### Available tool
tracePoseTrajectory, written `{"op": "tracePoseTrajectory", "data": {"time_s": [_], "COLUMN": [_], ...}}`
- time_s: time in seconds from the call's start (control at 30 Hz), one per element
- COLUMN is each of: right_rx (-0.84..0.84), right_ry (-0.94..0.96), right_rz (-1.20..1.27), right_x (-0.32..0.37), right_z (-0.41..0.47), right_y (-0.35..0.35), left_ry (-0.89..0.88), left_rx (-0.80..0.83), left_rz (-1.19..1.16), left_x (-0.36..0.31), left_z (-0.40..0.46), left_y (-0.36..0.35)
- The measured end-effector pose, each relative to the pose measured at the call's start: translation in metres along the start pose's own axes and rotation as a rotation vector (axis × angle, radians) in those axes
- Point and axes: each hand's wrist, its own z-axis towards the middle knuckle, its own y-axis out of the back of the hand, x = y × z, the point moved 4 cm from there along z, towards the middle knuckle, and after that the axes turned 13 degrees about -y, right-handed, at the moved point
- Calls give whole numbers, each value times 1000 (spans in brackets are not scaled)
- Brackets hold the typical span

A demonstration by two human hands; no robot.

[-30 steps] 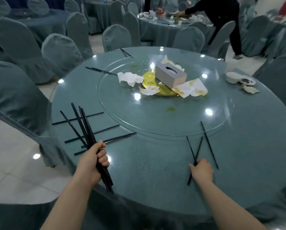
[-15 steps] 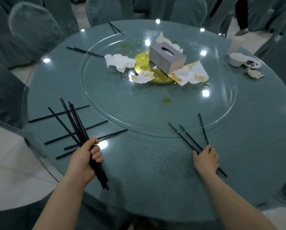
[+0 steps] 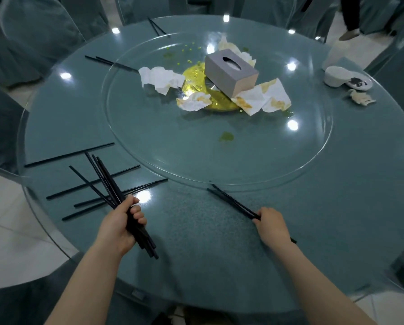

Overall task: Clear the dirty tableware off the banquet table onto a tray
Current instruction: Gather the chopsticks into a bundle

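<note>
My left hand (image 3: 121,227) grips a bundle of several black chopsticks (image 3: 107,179) that fan out up and to the left over the round glass-topped table (image 3: 196,231). My right hand (image 3: 272,225) holds a gathered set of black chopsticks (image 3: 231,201) low over the near right part of the table, their tips near the turntable's rim. Several loose black chopsticks (image 3: 69,154) lie on the table to the left. A pair of chopsticks (image 3: 109,62) lies at the far left, another pair (image 3: 157,26) at the back.
A glass turntable (image 3: 149,146) carries a grey tissue box (image 3: 231,71), crumpled stained napkins (image 3: 161,78) and a yellow spill. A small white bowl (image 3: 335,76), a dirty saucer (image 3: 359,82) and a napkin scrap sit far right. Covered chairs (image 3: 39,31) ring the table.
My right hand has drawn the spread chopsticks together into one bunch and closed round them. The camera has moved closer and lower. The left hand keeps its bundle.
</note>
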Motion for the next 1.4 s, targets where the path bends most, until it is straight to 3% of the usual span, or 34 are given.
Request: {"op": "tracePoseTrajectory", "data": {"time_s": [0.23,0.43,0.83,1.4], "right_rx": [19,146,23,204], "right_ry": [366,549,1079,1049], "right_rz": [-111,-81,-384,-555], "right_x": [54,147,330,519], "right_z": [-19,-45,-55,-4], "right_y": [-21,-34,-77,-106], "left_ry": [-46,-82,-249,-233], "left_rx": [-94,-189,-349,-426], "left_rz": [-31,-93,-226,-282], "left_x": [-6,-18,-72,-86], "left_z": [-1,-11,-41,-10], "left_y": [31,74,131,178]}}
